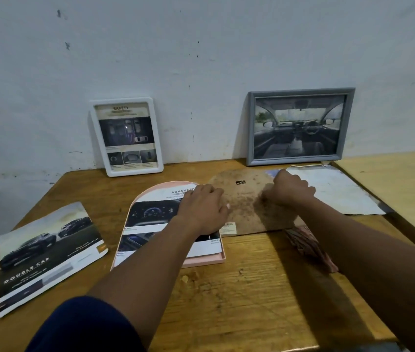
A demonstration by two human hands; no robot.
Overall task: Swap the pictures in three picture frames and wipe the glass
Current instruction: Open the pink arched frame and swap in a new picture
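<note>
A pink arched frame [202, 262] lies flat in the middle of the wooden table [239, 295], with a car-dashboard print [150, 217] lying in it. My left hand [201, 209] rests palm down on that print and on the left edge of a brown backing board [247, 207]. My right hand [291, 190] is curled in a fist on the board's right part; whether it grips anything is hidden. A white frame [127, 137] with a "SAFETY" print and a grey frame [299, 127] with a car-interior photo lean against the wall.
A "DOUBLE CAR" brochure [46, 255] lies at the table's left. A white sheet [333, 191] lies at the back right, and a reddish patterned cloth [310, 247] sits under my right forearm. A second, lighter table [404, 189] adjoins on the right.
</note>
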